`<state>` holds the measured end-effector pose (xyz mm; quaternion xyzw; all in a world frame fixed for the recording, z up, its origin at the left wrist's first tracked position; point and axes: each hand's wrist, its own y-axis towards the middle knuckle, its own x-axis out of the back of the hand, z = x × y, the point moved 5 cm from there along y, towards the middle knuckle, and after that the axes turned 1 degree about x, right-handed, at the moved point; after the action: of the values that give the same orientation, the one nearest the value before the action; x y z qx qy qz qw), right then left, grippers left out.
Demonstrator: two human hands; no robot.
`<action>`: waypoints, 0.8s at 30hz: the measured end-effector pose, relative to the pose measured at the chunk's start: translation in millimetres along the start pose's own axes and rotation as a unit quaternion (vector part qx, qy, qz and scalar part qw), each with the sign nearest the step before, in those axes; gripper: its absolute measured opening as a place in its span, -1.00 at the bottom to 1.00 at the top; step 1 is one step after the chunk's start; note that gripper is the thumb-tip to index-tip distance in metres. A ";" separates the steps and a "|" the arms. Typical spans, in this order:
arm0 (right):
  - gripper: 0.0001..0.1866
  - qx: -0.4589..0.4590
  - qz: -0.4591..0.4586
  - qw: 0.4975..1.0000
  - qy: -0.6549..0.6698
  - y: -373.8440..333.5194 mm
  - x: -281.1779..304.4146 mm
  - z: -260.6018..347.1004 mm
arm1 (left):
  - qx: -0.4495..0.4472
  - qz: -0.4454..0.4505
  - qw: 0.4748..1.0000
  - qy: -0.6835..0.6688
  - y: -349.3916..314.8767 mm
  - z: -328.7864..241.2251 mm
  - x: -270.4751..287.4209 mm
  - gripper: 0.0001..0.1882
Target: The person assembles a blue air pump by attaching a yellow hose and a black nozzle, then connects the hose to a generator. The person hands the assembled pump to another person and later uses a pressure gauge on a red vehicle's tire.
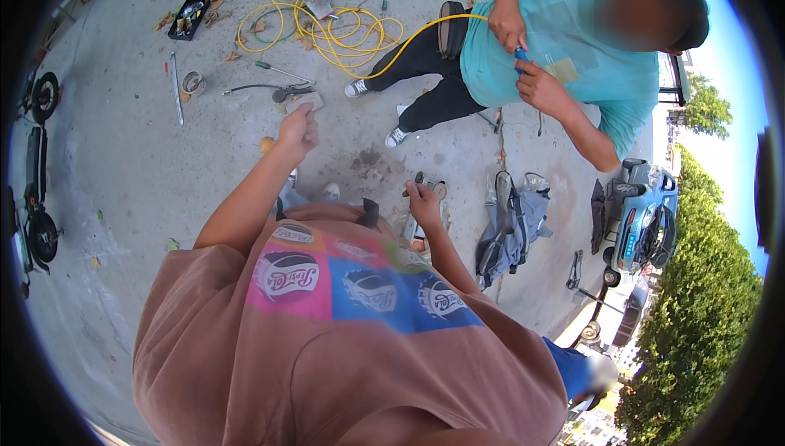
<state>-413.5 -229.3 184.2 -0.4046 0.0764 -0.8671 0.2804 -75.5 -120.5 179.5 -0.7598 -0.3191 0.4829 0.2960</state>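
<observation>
Small flat grey card-like piece (304, 103) pinched in our left hand (296, 129), raised over the concrete; our right hand (424, 201) is closed on a small round-headed metal tool (432, 188). We judge work midway: tools lie scattered far left. Open concrete left; co-worker's legs and yellow hose (343, 33) crowd far side

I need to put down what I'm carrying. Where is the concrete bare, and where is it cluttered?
Bare concrete lies left of the left hand, between the metal bar and the parked bikes. Another patch lies between the co-worker's shoes and the grey bag. Crowded: the yellow hose coil and black tray.
</observation>
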 end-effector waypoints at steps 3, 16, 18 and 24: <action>-0.52 -0.018 0.008 1.000 -0.008 -2.4 0.5 3.3 | -0.005 -0.004 1.000 -0.008 -2.4 0.2 1.1 -0.52; -0.54 0.006 0.025 0.999 -0.026 1.2 5.7 27.8 | -0.045 -0.021 0.998 0.035 17.3 8.9 35.7 -0.64; -0.50 -0.025 0.014 0.998 -0.049 5.0 0.9 4.5 | 0.000 -0.124 0.987 0.103 44.1 32.6 91.8 -0.71; -0.52 -0.022 0.071 0.995 -0.072 1.3 -8.4 30.1 | -0.032 -0.274 0.910 0.309 67.0 49.0 197.9 -0.41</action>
<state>-386.2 -222.9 198.1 -0.4659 0.1037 -0.8114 0.3374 -42.1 -2.6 3.2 -0.7626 -0.4230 0.1134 0.4761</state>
